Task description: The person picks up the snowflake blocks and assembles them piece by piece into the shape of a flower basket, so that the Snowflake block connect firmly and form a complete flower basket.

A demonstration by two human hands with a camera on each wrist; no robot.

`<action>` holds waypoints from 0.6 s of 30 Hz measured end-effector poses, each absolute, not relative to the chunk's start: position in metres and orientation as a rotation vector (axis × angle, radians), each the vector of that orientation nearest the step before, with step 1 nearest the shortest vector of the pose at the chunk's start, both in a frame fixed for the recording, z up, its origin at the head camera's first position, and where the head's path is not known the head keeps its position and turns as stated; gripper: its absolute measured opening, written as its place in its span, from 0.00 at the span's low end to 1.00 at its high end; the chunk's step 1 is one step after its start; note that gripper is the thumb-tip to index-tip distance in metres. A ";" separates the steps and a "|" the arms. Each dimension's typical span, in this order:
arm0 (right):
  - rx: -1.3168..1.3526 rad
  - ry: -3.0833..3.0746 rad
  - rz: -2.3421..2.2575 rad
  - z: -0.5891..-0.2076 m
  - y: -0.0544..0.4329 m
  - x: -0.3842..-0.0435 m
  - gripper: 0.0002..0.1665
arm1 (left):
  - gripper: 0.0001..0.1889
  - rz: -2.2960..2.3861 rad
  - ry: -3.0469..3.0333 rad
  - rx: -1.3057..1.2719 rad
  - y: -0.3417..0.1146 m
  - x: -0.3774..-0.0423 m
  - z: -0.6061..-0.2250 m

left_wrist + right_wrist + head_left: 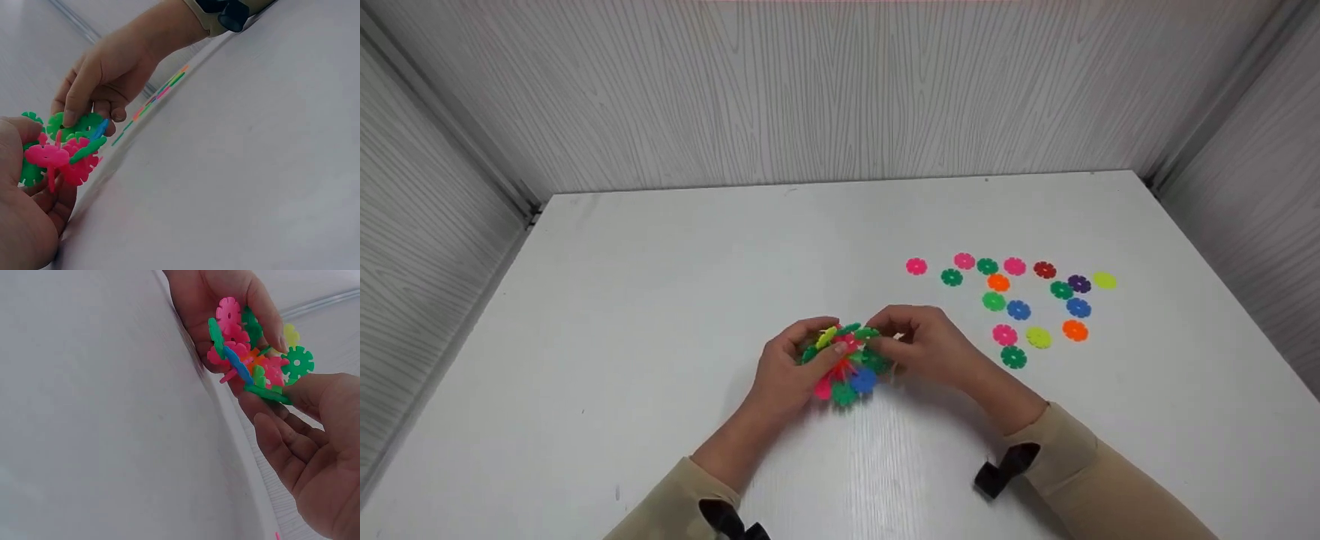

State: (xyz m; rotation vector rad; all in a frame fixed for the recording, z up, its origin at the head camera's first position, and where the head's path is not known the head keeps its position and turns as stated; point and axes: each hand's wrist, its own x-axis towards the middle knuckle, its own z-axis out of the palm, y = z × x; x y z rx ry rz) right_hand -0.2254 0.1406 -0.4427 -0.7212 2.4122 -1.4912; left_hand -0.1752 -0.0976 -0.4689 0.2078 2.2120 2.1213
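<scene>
A ball-like cluster of interlocking plastic flower discs [844, 367] is held above the table, in pink, green, yellow, orange and blue. My left hand [784, 375] grips it from the left, with the thumb lying over the near side. On the opposite side, my right hand [934, 345] pinches a green disc [267, 394] at the cluster's edge between thumb and fingers. That disc touches the cluster; whether its slot is engaged I cannot tell. A blue disc [239, 365] sticks out beside it in the right wrist view. Fingers hide part of the cluster's far side.
Several loose discs lie flat on the white table [660, 300] to the right, among them a pink disc [916, 266], a purple disc [1079, 283] and an orange disc [1075, 330]. Wood-grain panels [840, 90] stand at the back and both sides.
</scene>
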 end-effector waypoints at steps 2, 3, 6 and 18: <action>-0.670 2.373 -1.565 -0.444 0.144 -0.228 0.13 | 0.26 2.182 2.145 0.229 -0.097 -0.176 -0.469; -0.639 2.364 -1.606 -0.445 0.145 -0.229 0.13 | 0.27 2.208 2.121 0.237 -0.097 -0.176 -0.468; -0.550 2.365 -1.742 -0.447 0.149 -0.232 0.15 | 0.28 2.258 2.087 0.207 -0.097 -0.177 -0.468; -0.495 2.393 -1.940 -0.452 0.148 -0.232 0.16 | 0.27 2.211 2.053 0.074 -0.098 -0.177 -0.467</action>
